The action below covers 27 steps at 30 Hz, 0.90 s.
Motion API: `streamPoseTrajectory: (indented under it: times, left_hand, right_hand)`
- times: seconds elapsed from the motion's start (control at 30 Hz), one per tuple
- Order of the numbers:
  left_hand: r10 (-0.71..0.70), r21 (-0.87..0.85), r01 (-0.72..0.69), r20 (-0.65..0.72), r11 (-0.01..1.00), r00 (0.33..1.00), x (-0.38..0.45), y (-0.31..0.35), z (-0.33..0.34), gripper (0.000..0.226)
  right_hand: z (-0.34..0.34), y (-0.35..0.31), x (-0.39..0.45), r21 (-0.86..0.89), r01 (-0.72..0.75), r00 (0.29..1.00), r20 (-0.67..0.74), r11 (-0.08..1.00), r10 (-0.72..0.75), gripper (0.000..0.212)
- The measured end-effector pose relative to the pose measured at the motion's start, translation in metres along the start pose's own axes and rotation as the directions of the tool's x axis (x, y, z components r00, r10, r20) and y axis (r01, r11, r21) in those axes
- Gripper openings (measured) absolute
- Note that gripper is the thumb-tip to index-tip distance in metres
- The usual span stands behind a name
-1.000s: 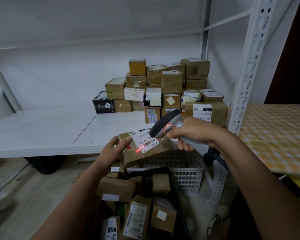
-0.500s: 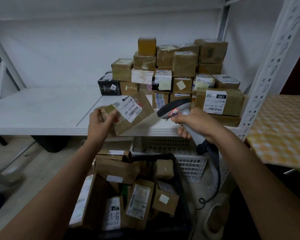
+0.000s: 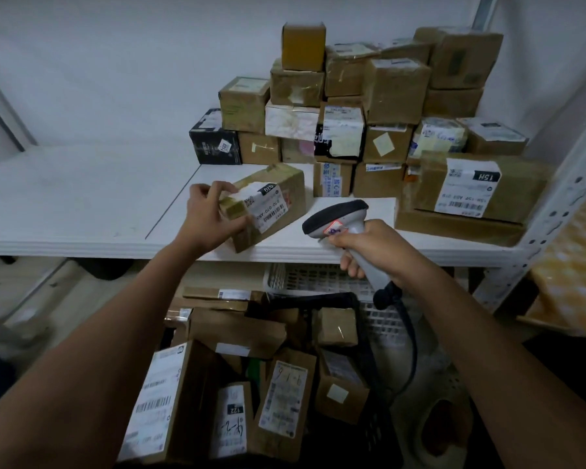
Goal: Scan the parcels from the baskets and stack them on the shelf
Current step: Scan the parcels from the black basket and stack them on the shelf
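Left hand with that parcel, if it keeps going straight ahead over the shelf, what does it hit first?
Probably the stacked parcels at the back of the shelf. The left hand holds the labelled parcel pointing toward the stack's lower row, with bare shelf between; depth from one view is uncertain.

One cam only, head-worn, wide-angle. Looks fwd and down from approx. chest height over the white shelf point(image 3: 82, 198), close in; both forearms enter from the bottom edge. Stacked parcels point(image 3: 369, 106) sit upper centre, baskets point(image 3: 379, 319) below. No 2nd view to overlap.
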<state>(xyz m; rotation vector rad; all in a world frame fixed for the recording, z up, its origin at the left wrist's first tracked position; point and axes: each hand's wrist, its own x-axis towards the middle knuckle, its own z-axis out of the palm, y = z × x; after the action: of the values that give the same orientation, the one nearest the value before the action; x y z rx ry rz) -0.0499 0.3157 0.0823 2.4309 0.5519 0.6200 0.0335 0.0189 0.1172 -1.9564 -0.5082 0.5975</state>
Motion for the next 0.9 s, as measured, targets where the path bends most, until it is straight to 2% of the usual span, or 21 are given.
streamPoseTrajectory:
  times: [0.07,0.13,0.2,0.33,0.67,0.9]
  left_hand:
    - [-0.036,0.079,0.047,-0.132,0.996,0.991,0.007,0.000,0.010,0.058]
    - [-0.096,0.121,0.118,-0.178,0.986,0.979,0.016,0.009,0.019,0.065]
    - [-0.119,0.164,0.134,-0.098,0.977,0.988,0.028,0.023,0.029,0.077]
    - [0.026,0.204,-0.035,0.049,0.978,0.998,0.046,0.031,0.045,0.082]
    - [0.179,0.142,-0.184,0.047,0.973,0.983,0.085,0.034,0.063,0.059]
    - [0.180,0.133,-0.182,0.024,0.974,0.983,0.090,0.039,0.071,0.057]
  right_hand:
    - [0.002,0.000,0.008,0.004,-0.008,1.000,0.003,1.000,0.008,0.029]
    - [0.002,-0.001,0.014,0.003,-0.014,1.000,0.006,1.000,0.014,0.028]
    - [0.002,0.000,0.019,0.005,-0.013,1.000,0.005,1.000,0.013,0.025]
    - [0.000,0.005,0.026,0.025,-0.019,1.000,-0.003,1.000,0.019,0.023]
    - [0.001,0.018,0.045,0.061,-0.059,0.998,0.018,0.996,0.058,0.028]
    - [0.002,0.023,0.049,0.060,-0.053,0.998,0.031,0.997,0.051,0.029]
